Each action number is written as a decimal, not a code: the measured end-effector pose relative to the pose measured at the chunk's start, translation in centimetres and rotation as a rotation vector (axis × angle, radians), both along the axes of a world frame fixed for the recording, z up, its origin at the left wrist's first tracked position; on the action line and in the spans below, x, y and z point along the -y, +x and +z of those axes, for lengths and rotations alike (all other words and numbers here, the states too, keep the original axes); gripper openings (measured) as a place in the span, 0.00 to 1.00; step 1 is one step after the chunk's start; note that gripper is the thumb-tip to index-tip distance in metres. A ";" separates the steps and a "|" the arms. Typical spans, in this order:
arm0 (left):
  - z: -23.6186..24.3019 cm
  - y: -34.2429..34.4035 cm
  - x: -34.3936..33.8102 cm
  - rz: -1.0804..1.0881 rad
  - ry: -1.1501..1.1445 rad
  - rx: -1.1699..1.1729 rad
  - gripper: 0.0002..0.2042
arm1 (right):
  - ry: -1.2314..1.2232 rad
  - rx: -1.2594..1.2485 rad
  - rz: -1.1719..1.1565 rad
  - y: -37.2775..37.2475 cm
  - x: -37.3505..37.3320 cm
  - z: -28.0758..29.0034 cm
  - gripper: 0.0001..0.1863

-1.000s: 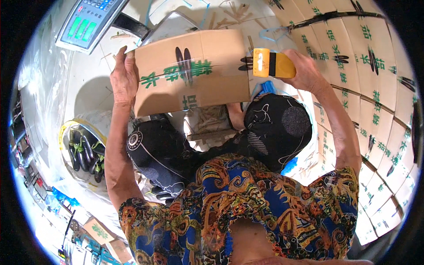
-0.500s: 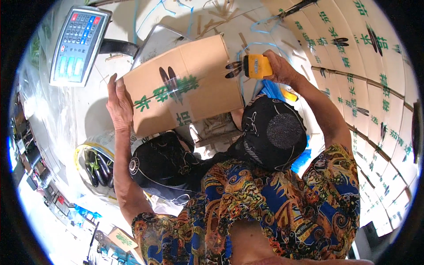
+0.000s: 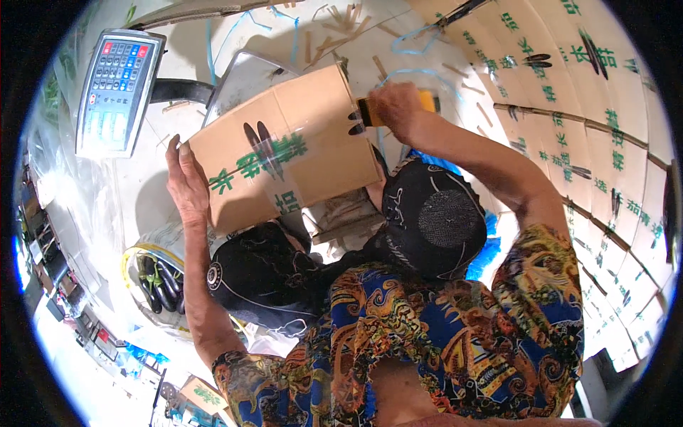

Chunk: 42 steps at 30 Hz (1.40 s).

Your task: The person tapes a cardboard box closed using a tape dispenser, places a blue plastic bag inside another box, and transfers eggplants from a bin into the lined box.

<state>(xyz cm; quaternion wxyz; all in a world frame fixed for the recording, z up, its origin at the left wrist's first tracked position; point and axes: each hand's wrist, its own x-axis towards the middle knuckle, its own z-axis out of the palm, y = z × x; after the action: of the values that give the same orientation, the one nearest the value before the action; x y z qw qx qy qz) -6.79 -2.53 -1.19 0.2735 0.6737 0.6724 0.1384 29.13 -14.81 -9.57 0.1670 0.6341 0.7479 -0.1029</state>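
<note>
A brown cardboard box (image 3: 313, 171) with green lettering and dark eggplant pictures lies tilted in front of my knees. Clear tape shines across its middle. My left hand (image 3: 188, 181) holds the box at its left end, with the fingers reaching along the edge. At the right end, my right hand (image 3: 395, 108) is closed round a yellow-and-black hand tool (image 3: 428, 101). The tool's black front meets the box's right edge, and my hand covers most of it, so its exact kind is hidden.
Beyond the box stands a platform scale (image 3: 245, 67) with a keypad display (image 3: 117, 92) at the left. Eggplants (image 3: 162, 281) fill a yellow-rimmed bag by my left knee. Stacked cartons (image 3: 583, 135) wall the right side. Brown strips (image 3: 341, 35) and blue strapping litter the floor.
My right hand has swung left and turned over, bringing the tool from beside the box onto its right edge. The left hand still holds the left end.
</note>
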 end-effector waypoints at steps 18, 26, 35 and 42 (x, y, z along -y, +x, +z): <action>-0.8 -1.4 0.2 0.043 0.073 0.360 0.23 | -0.463 -0.084 0.102 -0.9 0.7 -3.3 0.20; -2.0 -1.1 0.3 0.051 -0.026 0.361 0.22 | -0.629 -0.721 -0.787 11.0 9.7 -12.0 0.41; -2.4 -2.1 -0.2 0.027 -0.003 0.304 0.22 | -0.098 -0.612 -0.936 13.8 10.4 -15.5 0.44; -0.9 -1.9 0.5 0.111 -0.065 0.243 0.22 | 0.780 -0.846 -0.534 1.6 1.6 9.6 0.12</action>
<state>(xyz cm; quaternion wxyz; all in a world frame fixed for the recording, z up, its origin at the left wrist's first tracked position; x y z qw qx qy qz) -8.71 -3.01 -2.09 0.3664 0.6046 0.6747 0.2122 30.74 -16.41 0.05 -0.4180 0.7174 0.5478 -0.1028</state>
